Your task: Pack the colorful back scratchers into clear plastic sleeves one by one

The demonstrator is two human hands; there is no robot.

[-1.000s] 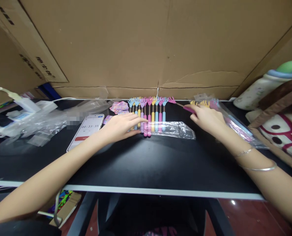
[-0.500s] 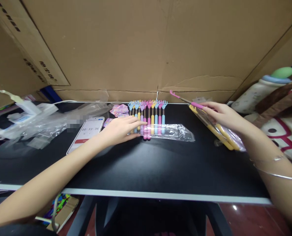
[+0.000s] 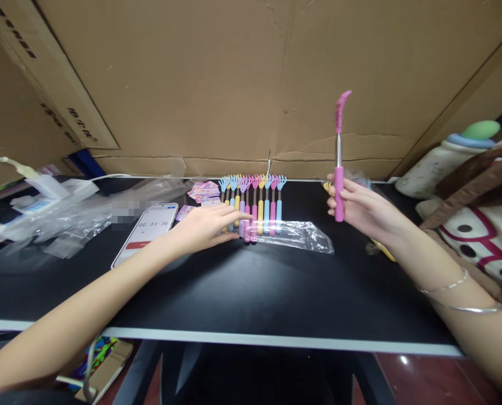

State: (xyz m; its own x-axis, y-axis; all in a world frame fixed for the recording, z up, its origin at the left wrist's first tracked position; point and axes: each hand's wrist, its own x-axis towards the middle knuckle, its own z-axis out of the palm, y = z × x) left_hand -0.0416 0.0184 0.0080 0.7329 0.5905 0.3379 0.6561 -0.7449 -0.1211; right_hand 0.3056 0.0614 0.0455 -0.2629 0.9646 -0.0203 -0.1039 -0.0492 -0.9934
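Right hand [image 3: 363, 208] clamped on pink scratcher [image 3: 339, 185]. Left hand [image 3: 206, 224] at clear bag [image 3: 304, 233], pinch can't tell. Press lightly, lest scratcher row [image 3: 260, 209] skew.

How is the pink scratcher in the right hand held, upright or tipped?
Upright: the pink scratcher stands near vertical in the right hand, curved head up, handle down.

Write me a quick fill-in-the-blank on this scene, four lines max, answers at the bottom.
1. The right hand holds a back scratcher that is coloured ____.
2. The phone on the table shows a timer reading ____.
3. The clear plastic bag overlaps the ____ of several scratchers in the row, not their claw heads.
4. The white bottle has a domed top coloured ____.

Missing words: pink; 00:33:36; handles; green.
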